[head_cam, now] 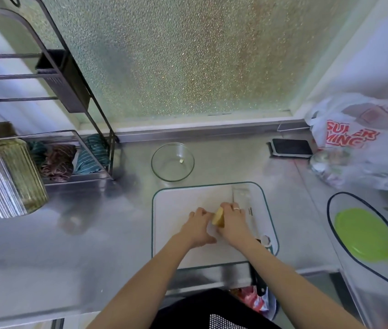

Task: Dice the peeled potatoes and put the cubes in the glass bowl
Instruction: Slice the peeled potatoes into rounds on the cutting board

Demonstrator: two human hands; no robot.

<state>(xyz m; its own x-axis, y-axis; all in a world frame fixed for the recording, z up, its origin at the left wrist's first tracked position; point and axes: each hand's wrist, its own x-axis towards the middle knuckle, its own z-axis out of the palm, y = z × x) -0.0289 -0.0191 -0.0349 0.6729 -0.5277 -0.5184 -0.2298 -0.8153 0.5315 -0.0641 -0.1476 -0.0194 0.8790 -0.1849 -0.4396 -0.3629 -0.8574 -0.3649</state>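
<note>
Both hands meet over a piece of peeled yellow potato [219,217] on the white, green-edged plastic cutting board [176,233].

The right hand [232,222], a ring on one finger, curls its fingers round the potato piece from 3 o'clock; the left hand [197,227] lies at 9 o'clock of it with fingers spread flat on the board, touching or nearly touching the piece. A knife [240,198] lies on the board at 1 o'clock of the hands, its blade partly hidden by the right hand. The round clear glass bowl [172,161] stands on the steel desk [93,233] at 12 o'clock of the board, just beside its far edge, holding one small pale bit. A white printed plastic bag [344,129] sits at 2 o'clock.
</note>
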